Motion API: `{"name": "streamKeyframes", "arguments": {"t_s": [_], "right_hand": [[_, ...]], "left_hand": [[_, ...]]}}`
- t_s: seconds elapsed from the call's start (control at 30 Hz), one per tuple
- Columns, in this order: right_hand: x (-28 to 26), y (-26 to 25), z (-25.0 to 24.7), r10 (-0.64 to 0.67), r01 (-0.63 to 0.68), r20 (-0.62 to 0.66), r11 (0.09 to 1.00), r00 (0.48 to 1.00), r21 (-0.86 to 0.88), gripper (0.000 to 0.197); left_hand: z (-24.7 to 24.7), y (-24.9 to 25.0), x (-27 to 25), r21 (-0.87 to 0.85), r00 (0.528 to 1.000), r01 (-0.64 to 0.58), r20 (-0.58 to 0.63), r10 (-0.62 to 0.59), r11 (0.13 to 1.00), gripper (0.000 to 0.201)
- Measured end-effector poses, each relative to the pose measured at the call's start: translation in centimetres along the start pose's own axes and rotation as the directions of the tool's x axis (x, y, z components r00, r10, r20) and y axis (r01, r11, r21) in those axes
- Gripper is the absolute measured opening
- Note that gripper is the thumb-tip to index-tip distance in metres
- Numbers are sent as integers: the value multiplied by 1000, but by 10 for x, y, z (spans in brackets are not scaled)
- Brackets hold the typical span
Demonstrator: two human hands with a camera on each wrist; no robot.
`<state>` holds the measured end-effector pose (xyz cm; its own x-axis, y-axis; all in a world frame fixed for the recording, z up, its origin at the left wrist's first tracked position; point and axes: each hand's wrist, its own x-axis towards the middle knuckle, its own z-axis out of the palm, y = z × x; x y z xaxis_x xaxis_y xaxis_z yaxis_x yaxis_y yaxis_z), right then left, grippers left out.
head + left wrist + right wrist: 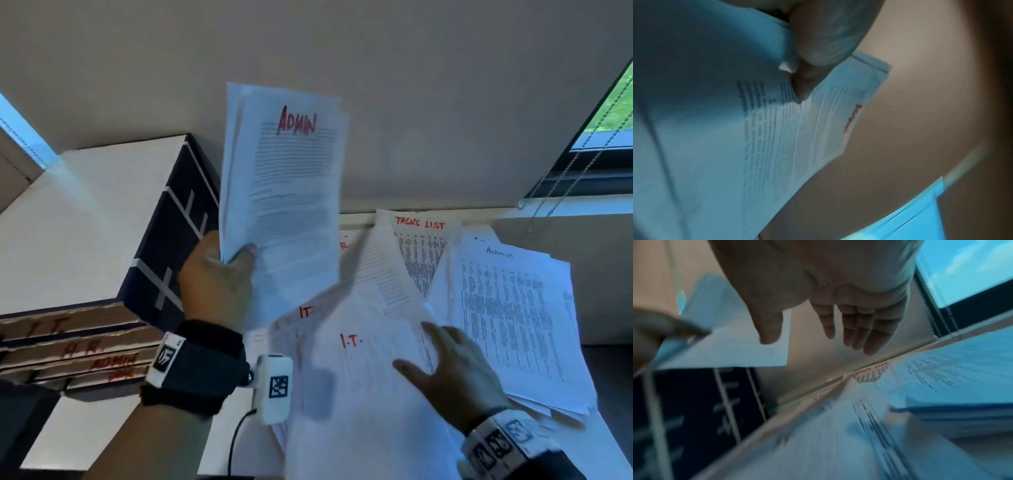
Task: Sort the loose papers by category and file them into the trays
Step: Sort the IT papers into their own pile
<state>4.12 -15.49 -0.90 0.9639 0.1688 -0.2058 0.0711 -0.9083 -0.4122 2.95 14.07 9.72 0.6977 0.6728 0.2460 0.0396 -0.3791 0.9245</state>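
The tabletop (85,435) is white and shows bare at the near left; on its left side stands a dark box with white stripes (178,219), its top white; against the box's near side sits a stack of cardboard trays (78,346) lettered in red I.T., H.R. and ADMIN; the right half is covered by loose papers (376,394), overlapping; among them two sheets marked IT near the middle, a TASKS LIST sheet (421,246) at the far edge, and a thicker pile headed Admin (513,325) at the right.
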Motion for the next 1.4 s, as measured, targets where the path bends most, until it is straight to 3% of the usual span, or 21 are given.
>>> {"name": "streamKeyframes", "arguments": {"t_s": [0.07,0.1,0.17,0.2,0.23,0.27,0.33,0.37,0.4,0.5,0.57,0.6,0.67,0.73,0.83,0.93,1.07,1.17,1.23,1.33,1.4], "right_hand": [[4,4,-18,38,-9,-112,969,993,245,91],[5,7,-26,65,-21,-82,893,995,449,91],[5,13,-37,72,-138,117,561,990,816,77],[5,18,-40,53,-196,192,434,980,879,59],[4,25,-42,58,-204,197,402,979,893,40],[3,35,-45,111,-193,159,472,981,860,23],[0,59,-52,245,-178,-3,713,969,678,5],[0,72,-56,296,-199,-70,780,953,594,11],[0,87,-62,365,-242,-101,776,926,582,18],[12,135,-69,558,-373,-100,666,824,647,25],[40,211,-47,584,-419,-74,659,808,625,34],[58,250,-35,563,-413,-94,701,821,582,45],[81,272,-29,552,-426,-104,736,827,526,56],[84,231,-47,566,-454,-130,760,814,464,40],[80,185,-63,524,-472,-160,838,837,275,20],[84,184,-61,535,-517,-120,842,836,155,30],[84,187,-61,557,-539,-79,825,827,168,25],[82,193,-60,570,-549,-57,810,820,205,22],[80,199,-62,582,-559,-63,802,811,213,22],[77,203,-64,594,-573,-81,798,800,187,22],[76,204,-61,585,-569,-102,808,805,153,26]], "left_hand": [[9,-6,-10,-190,968,187,204,-147,964,17],[16,-11,-18,-207,921,282,330,-205,937,21],[35,-19,-38,-171,809,415,519,-276,894,25],[45,-22,-49,-119,758,436,583,-293,892,24],[55,-24,-60,-64,712,437,635,-301,897,23],[65,-23,-71,-20,660,439,686,-307,898,20],[81,-18,-86,34,577,465,747,-332,885,9],[88,-20,-88,64,578,484,725,-374,873,20],[94,-25,-85,97,609,487,675,-417,868,25],[101,-54,-47,355,776,259,477,-412,898,21],[97,-77,-12,605,823,173,345,-452,777,27],[94,-90,4,708,819,157,297,-491,689,37],[86,-116,29,814,790,142,249,-561,563,43],[82,-147,43,867,748,130,233,-622,481,42],[87,-180,55,916,704,138,176,-688,376,60],[92,-180,62,891,696,242,116,-709,384,71],[93,-199,82,861,686,338,50,-726,379,95],[85,-143,63,899,634,271,101,-766,343,51],[84,-138,59,874,656,279,130,-744,399,47],[88,-156,65,819,661,354,123,-740,452,60],[90,-158,66,794,713,360,105,-694,490,45]]}}
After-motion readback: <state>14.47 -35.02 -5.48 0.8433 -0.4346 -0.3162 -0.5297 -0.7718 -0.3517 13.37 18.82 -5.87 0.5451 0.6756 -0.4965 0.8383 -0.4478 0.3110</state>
